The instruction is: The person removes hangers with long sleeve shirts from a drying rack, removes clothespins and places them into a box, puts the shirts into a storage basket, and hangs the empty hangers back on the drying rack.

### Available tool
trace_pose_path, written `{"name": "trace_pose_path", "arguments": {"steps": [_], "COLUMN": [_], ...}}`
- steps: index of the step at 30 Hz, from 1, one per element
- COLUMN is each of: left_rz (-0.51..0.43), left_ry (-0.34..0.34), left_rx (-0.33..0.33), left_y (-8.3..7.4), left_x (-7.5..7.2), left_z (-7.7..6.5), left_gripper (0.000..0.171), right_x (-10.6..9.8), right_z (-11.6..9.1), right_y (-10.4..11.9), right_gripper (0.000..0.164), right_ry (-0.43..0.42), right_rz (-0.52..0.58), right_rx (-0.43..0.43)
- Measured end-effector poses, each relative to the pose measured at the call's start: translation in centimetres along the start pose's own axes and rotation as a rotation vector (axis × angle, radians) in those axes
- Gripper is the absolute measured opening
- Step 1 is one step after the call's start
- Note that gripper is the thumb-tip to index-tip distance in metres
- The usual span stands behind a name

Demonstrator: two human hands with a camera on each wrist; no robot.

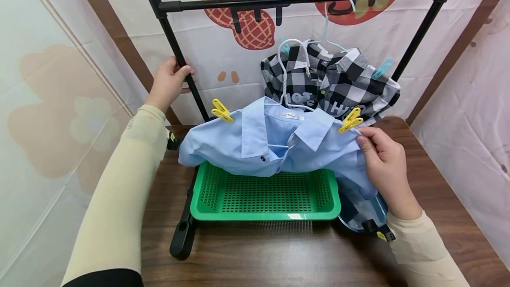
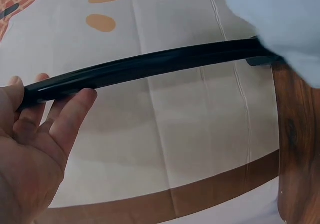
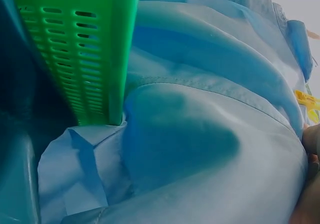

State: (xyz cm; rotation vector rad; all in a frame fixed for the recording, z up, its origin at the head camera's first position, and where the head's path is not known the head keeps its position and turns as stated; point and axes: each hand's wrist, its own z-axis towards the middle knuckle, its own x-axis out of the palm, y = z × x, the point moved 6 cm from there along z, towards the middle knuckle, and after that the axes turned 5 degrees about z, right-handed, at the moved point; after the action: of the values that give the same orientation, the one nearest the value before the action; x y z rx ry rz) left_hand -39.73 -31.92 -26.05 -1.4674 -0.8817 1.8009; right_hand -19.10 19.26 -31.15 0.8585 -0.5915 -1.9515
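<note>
My left hand (image 1: 167,81) grips the left black post (image 1: 191,85) of a clothes rack, thumb and fingers around it in the left wrist view. A light blue collared shirt (image 1: 219,145) is on a white hanger (image 1: 282,72), whose hook stands below the rack's top rail (image 1: 247,1). Yellow clothespins (image 1: 350,121) are clipped at both shoulders. My right hand (image 1: 386,167) pinches the shirt's right-side shoulder, just outside the clothespin there. In the right wrist view, the shirt's sleeve (image 3: 200,149) hangs beside the green basket (image 3: 100,59).
Behind the blue shirt, a black-and-white checked shirt (image 1: 358,85) hangs from the rail on a pale blue hanger (image 1: 326,25) with blue clothespins. The green basket's rim (image 1: 263,216) lies below, with a blue basin (image 1: 376,216) at its right, on a brown table (image 1: 247,256).
</note>
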Motion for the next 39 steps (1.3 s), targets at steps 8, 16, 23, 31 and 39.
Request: {"name": "trace_pose_path", "arguments": {"steps": [8, 16, 23, 31, 39], "left_rz": [0.024, 0.107, -0.001, 0.034, -0.055], "left_ry": [-0.010, -0.059, -0.056, -0.142, -0.130], "left_rx": [-0.012, 0.041, -0.066, -0.091, 0.028], "left_y": [-0.1, -0.1, 0.1, -0.3, -1.9], "left_x": [0.3, 0.5, -0.3, -1.9, -1.9], "left_z": [0.2, 0.1, -0.7, -2.9, -7.0], "left_gripper": [0.042, 0.044, 0.057, 0.060, 0.049], "right_x": [0.2, 0.3, 0.4, 0.3, 0.2], "right_z": [-0.1, -0.1, -0.1, 0.0, 0.1], "right_y": [-0.2, -0.3, -0.3, -0.2, -0.2], "right_gripper": [0.013, 0.013, 0.012, 0.013, 0.013], "right_ry": [0.006, -0.011, -0.010, -0.010, -0.006], "right_rz": [0.013, 0.007, 0.000, -0.003, 0.017], "right_rx": [0.007, -0.012, -0.022, -0.032, -0.011]}}
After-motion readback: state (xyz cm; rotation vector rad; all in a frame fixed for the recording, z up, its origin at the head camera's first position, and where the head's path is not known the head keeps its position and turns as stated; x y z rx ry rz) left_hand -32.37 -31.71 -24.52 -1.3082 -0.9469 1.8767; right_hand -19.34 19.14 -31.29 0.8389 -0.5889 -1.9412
